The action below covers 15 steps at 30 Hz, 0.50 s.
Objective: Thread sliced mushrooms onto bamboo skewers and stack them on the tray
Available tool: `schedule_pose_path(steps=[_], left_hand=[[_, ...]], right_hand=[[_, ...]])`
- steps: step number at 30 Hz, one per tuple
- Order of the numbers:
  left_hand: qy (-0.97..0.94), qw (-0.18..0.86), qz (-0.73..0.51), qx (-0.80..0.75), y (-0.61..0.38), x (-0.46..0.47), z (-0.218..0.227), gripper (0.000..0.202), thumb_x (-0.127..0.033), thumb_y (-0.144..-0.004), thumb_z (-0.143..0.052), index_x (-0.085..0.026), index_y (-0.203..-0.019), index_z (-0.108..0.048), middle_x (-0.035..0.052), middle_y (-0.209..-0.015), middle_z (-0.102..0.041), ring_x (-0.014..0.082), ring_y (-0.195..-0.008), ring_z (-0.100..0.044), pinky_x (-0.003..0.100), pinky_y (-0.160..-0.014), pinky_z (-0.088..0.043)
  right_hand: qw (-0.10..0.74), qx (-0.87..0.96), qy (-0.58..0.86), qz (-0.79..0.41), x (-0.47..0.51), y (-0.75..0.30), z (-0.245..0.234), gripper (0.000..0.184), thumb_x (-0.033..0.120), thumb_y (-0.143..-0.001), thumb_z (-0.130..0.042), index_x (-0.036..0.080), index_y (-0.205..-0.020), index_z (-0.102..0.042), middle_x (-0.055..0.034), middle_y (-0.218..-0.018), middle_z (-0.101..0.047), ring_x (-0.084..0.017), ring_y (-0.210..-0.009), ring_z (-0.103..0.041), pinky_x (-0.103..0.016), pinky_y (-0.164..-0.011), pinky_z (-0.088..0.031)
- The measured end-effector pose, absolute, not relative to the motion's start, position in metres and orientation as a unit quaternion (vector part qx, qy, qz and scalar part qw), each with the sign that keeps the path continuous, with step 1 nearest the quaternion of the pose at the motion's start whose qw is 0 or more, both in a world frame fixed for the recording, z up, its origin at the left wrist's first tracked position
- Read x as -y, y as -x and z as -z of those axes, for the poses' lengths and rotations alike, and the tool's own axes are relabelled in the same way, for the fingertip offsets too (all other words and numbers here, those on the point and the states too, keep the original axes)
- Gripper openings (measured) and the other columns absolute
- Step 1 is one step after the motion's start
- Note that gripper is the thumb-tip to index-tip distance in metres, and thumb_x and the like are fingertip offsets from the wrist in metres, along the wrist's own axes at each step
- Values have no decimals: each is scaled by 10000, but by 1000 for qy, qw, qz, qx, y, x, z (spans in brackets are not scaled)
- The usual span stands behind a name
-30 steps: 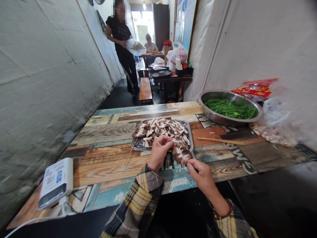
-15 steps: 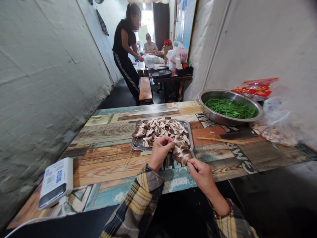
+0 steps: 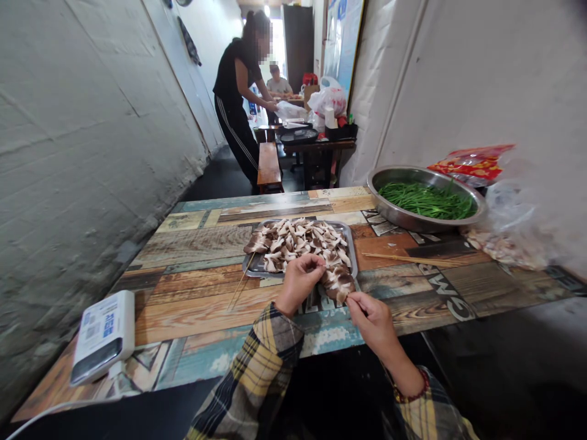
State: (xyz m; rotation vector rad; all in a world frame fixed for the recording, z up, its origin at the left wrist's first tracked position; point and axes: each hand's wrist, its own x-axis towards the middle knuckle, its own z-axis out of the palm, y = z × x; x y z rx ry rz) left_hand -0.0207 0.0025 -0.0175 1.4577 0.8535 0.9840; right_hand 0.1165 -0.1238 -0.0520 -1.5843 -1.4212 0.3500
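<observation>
Oyster mushroom pieces threaded in a row form a mushroom skewer [image 3: 338, 282] over the near right corner of the tray. My right hand [image 3: 373, 319] is closed, pinching its near end between thumb and fingers. At its far end my left hand [image 3: 300, 282] is closed in a pinch; what sits between those fingertips is too small to make out. Beneath and beyond, a clear plastic tray [image 3: 352, 244] holds a heap of torn oyster mushrooms [image 3: 302, 238]. Another loaded mushroom skewer [image 3: 257, 242] lies on the tray's left side, its bare stick pointing toward me.
Bamboo sticks [image 3: 408, 259] lie right of the tray. Behind them stand a steel basin [image 3: 383, 211] of green chives [image 3: 426, 200] and plastic bags [image 3: 513, 214]. A white device [image 3: 105, 336] with a cable sits at the table's left. Beyond, a person [image 3: 236, 91] handles a plastic bag; another sits farther back.
My left fingertips have shifted slightly at the skewer's far end, and my right hand stays at its near end. The standing person has moved right, lifting the plastic bag.
</observation>
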Motion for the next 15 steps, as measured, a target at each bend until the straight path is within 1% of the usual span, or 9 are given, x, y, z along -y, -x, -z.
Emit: schedule_pose_path(steps=[4,7,10,12,15], left_hand=[[-604,600,-397,-343,21,0,13,109,-220,-675,-681,-131,-725,-644,2,-672,-592,91,-611,-504,204,-586,-388],[-572,642,-393,-325,21,1,10,184,-289,-685,-709,-139,-771,-646,4,-702,-601,91,-622,-507,204,-592,-385],[-550,660,-400,-319,20,1,10,256,-370,-721,-696,-146,-842,-670,16,-762,-621,95,-662,-513,206,-613,-382],[-553,664,-391,-317,19,2,11,299,-429,-740,-674,-140,-819,-682,11,-722,-608,91,-637,-491,209,-600,-368],[-563,661,-376,-324,17,3,13,351,-478,-719,-680,-128,-710,-670,-12,-618,-550,78,-565,-428,210,-554,-331]], right_hand=[[476,576,647,-148,124,-117,49,265,286,-879,-478,160,-717,-645,34,-481,-498,-108,-439,-478,-201,-477,-369],[482,571,644,-164,125,-117,47,273,292,-882,-465,164,-695,-619,37,-477,-481,-107,-438,-470,-198,-468,-369],[484,568,644,-168,125,-116,46,277,295,-881,-463,166,-680,-603,43,-468,-460,-103,-432,-454,-195,-459,-366],[482,571,644,-164,125,-116,45,274,296,-881,-466,165,-686,-608,44,-468,-456,-101,-431,-450,-195,-459,-365],[478,575,644,-161,125,-116,45,271,297,-882,-473,163,-700,-622,43,-469,-468,-103,-435,-462,-197,-470,-373]])
